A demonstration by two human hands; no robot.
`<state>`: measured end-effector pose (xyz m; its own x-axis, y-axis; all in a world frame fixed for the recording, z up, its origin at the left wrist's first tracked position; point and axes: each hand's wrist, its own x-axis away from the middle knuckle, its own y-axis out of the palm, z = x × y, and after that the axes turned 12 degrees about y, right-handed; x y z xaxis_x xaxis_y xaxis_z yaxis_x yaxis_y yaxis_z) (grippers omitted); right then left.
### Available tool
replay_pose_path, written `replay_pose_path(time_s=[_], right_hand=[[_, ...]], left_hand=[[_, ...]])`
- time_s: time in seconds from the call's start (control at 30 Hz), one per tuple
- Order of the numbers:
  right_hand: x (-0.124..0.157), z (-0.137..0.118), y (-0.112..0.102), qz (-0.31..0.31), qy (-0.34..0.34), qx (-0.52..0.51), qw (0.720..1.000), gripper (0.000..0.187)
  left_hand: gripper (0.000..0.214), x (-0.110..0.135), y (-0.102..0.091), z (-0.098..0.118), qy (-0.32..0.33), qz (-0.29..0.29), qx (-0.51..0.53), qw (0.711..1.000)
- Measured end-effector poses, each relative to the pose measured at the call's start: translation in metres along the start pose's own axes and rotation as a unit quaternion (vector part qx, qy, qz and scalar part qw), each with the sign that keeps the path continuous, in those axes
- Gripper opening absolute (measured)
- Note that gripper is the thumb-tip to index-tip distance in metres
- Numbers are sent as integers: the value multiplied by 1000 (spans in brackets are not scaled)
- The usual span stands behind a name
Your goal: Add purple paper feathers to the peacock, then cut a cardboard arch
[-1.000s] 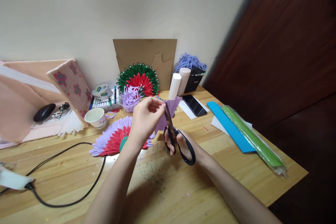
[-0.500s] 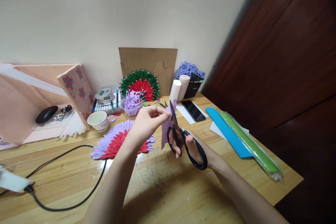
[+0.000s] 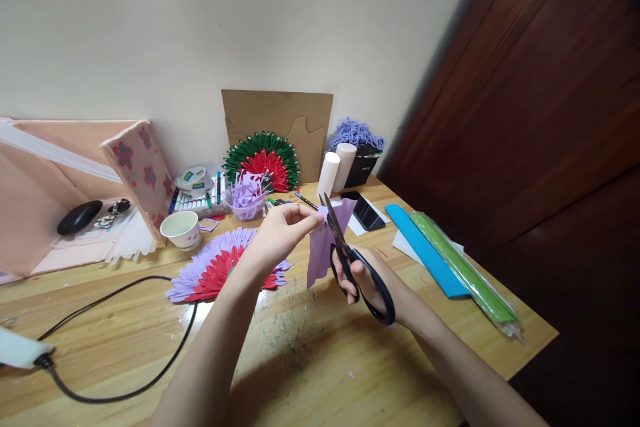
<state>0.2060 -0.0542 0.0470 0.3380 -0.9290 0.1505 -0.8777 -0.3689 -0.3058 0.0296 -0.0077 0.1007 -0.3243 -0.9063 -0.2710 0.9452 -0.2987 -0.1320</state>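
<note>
My left hand (image 3: 281, 233) pinches the top edge of a lilac paper piece (image 3: 321, 252) held above the wooden table (image 3: 310, 360). My right hand (image 3: 371, 281) grips black-handled scissors (image 3: 357, 267), fingers through the loops. The blades point up and away and are closed into the paper near its top. Below my left hand lies a lilac and red paper fan flower (image 3: 220, 267) flat on the table.
A paper cup (image 3: 183, 229), marker set (image 3: 199, 199), bowl of lilac scraps (image 3: 246, 199), green-red fan flower (image 3: 262, 161), cardboard (image 3: 278, 121), white rolls (image 3: 336, 170), phone (image 3: 364, 211), blue sheet (image 3: 424, 248) and green roll (image 3: 465, 273) stand around. A black cable (image 3: 120, 340) crosses left.
The scissors and paper have shifted slightly right and the blades have closed further into the paper. The paper now hangs wider on both sides of the blades.
</note>
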Motion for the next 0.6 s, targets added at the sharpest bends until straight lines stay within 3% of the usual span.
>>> replay_pose_path(time_s=[0.2,0.33,0.5,0.6], right_hand=[[-22,18,0,76,65,82,992,60],[-40,16,-3,126,114,178,969,56],[-49,19,-5,166,206,375,888,55],[-48,34,-5,165,250,437,848,44]], left_hand=[[19,-10,2,-19,-23,51,21,998],[26,-13,-2,-31,-17,94,11,995],[21,-13,-6,-28,-4,90,-6,996],[16,-12,-7,-21,3,82,-23,996]])
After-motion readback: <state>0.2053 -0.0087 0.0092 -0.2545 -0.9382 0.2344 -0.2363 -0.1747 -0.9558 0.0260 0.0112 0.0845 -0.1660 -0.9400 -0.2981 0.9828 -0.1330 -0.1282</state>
